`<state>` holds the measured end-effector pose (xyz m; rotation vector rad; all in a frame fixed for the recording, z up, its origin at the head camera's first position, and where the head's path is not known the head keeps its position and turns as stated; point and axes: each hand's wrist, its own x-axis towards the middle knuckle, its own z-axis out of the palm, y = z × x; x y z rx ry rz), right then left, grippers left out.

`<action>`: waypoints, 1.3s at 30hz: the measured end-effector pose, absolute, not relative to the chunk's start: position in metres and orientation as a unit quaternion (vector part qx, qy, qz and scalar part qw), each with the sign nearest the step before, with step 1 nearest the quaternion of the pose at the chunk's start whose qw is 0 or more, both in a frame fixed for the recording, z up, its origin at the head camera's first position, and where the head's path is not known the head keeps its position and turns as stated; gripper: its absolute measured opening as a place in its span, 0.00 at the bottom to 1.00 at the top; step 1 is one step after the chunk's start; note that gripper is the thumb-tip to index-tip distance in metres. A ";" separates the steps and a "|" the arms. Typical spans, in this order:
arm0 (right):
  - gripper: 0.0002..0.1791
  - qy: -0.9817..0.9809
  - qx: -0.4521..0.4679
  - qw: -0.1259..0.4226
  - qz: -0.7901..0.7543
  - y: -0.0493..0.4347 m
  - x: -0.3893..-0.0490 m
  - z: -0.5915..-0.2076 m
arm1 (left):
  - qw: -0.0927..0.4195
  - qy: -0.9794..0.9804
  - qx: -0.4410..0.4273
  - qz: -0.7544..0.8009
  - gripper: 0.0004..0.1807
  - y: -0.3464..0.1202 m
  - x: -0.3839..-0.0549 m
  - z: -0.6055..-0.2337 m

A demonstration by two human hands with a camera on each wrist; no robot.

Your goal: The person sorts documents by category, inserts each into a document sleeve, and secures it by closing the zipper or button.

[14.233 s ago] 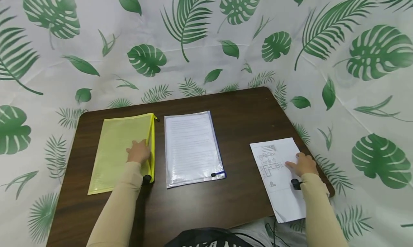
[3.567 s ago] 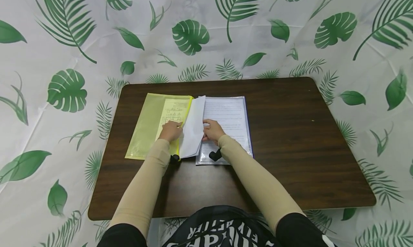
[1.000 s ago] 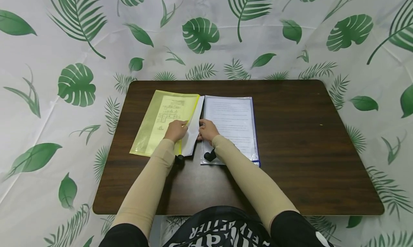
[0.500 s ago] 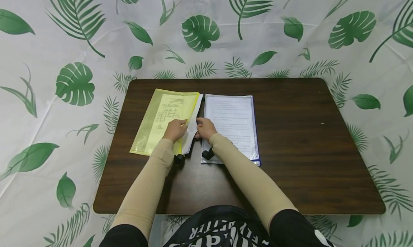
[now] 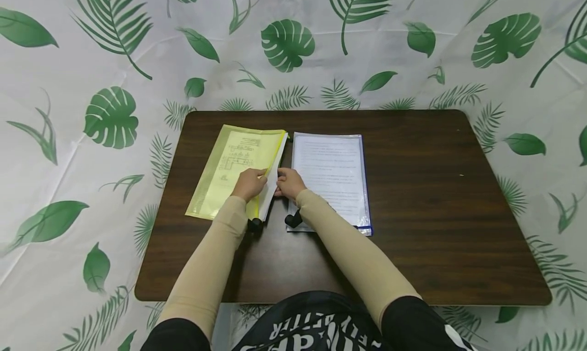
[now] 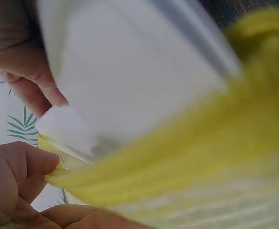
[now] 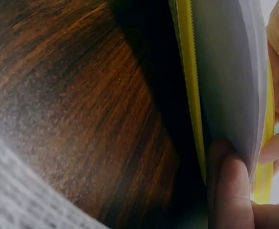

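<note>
A translucent yellow zipper document bag lies on the left half of the table. Most of a stack of white papers is inside it, a printed diagram showing through, while a narrow strip sticks out of the right-hand opening. My left hand pinches the upper edge of that opening, the yellow zipper edge lying between thumb and fingers in the left wrist view. With my right hand I grip the papers' protruding edge. In the right wrist view the lower zipper edge runs beneath the stack.
Close to the right stands a clear document bag with blue zipper and lined printed pages, flat on the dark wood table; my right wrist is above it. A leaf-patterned curtain hangs behind the table.
Earlier the papers lay apart at the table's right; they have since been slid into the yellow bag. Over the last second my right hand moves left and the protruding strip narrows.
</note>
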<state>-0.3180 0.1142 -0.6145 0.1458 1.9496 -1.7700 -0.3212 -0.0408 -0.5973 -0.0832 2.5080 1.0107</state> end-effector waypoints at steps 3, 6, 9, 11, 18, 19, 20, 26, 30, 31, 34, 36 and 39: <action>0.32 0.724 0.049 0.249 -0.641 0.112 -0.318 -0.614 | 0.214 0.905 -0.027 0.367 0.25 -0.040 -0.321 -0.597; 0.32 0.731 0.048 0.248 -0.634 0.111 -0.318 -0.614 | 0.212 0.906 -0.024 0.366 0.24 -0.040 -0.321 -0.596; 0.31 0.736 0.045 0.246 -0.629 0.110 -0.319 -0.615 | 0.212 0.906 -0.023 0.365 0.25 -0.040 -0.322 -0.597; 0.31 0.738 0.043 0.244 -0.628 0.110 -0.319 -0.616 | 0.211 0.907 -0.022 0.363 0.24 -0.040 -0.322 -0.598; 0.32 0.742 0.038 0.246 -0.623 0.109 -0.321 -0.619 | 0.205 0.914 -0.015 0.348 0.24 -0.040 -0.323 -0.599; 0.32 0.741 0.038 0.247 -0.623 0.108 -0.322 -0.619 | 0.205 0.915 -0.015 0.347 0.24 -0.040 -0.323 -0.599; 0.32 0.741 0.037 0.248 -0.623 0.108 -0.321 -0.619 | 0.203 0.916 -0.014 0.346 0.24 -0.040 -0.323 -0.599; 0.31 0.745 0.035 0.248 -0.618 0.105 -0.322 -0.619 | 0.189 0.920 -0.009 0.344 0.24 -0.040 -0.323 -0.600; 0.31 0.752 0.037 0.244 -0.611 0.102 -0.322 -0.621 | 0.184 0.921 -0.012 0.344 0.24 -0.039 -0.322 -0.599; 0.32 0.752 0.040 0.244 -0.611 0.102 -0.322 -0.621 | 0.186 0.920 -0.016 0.346 0.24 -0.038 -0.322 -0.599; 0.33 0.753 0.043 0.245 -0.609 0.100 -0.322 -0.621 | 0.190 0.915 -0.027 0.354 0.24 -0.037 -0.321 -0.599; 0.33 0.754 0.042 0.247 -0.607 0.100 -0.322 -0.621 | 0.193 0.913 -0.030 0.359 0.23 -0.037 -0.320 -0.600; 0.32 0.752 0.032 0.261 -0.605 0.100 -0.323 -0.621 | 0.191 0.914 -0.030 0.357 0.24 -0.037 -0.318 -0.601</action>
